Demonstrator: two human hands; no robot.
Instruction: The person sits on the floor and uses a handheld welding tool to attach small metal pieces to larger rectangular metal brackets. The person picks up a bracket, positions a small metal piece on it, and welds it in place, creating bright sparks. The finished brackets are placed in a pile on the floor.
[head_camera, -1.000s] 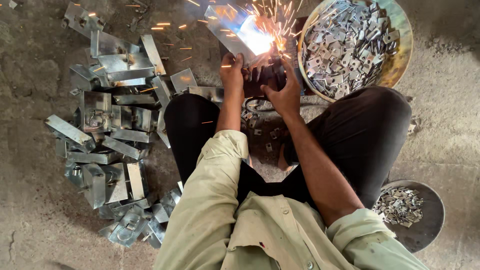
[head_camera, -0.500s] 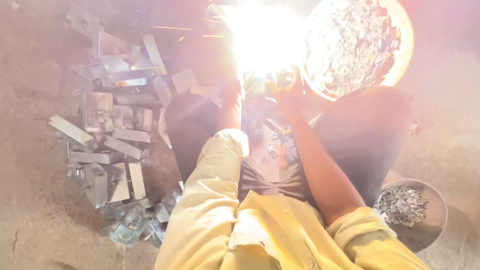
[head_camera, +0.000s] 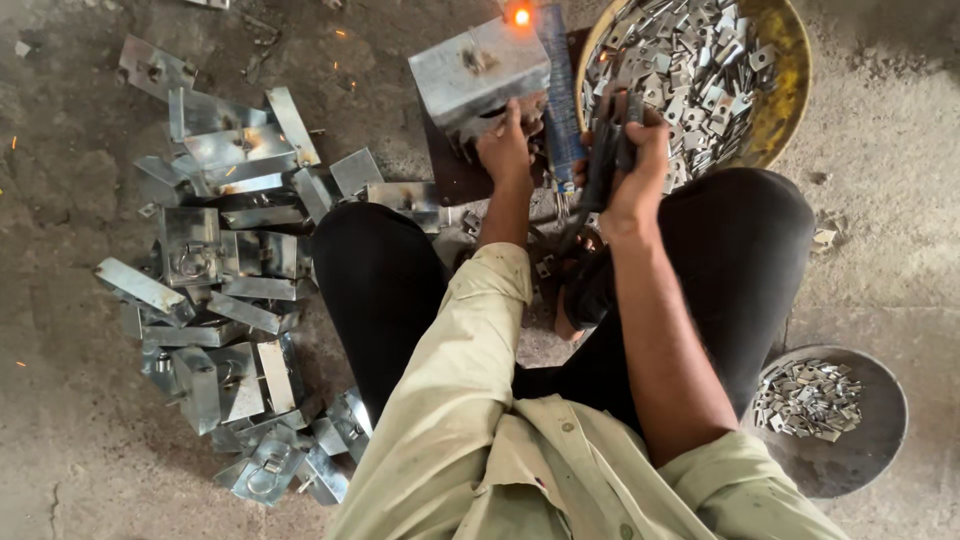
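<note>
I squat on a concrete floor in black trousers and a pale shirt. My left hand (head_camera: 507, 148) grips the near edge of a grey sheet-metal box (head_camera: 478, 72) that rests on a dark plate. A spot at the box's far corner (head_camera: 520, 15) glows orange. My right hand (head_camera: 633, 160) is closed around a dark welding electrode holder (head_camera: 604, 150), held just right of the box. A blue-grey bar (head_camera: 558, 100) stands between my hands.
A heap of finished metal boxes and brackets (head_camera: 225, 270) lies to my left. A yellow pan (head_camera: 778, 105) full of small metal pieces sits at the upper right. A dark round dish (head_camera: 868, 440) with a few pieces lies at the lower right.
The bright welding flash and sparks have died out, leaving one glowing spot on the box. My right hand has drawn the holder back from the box.
</note>
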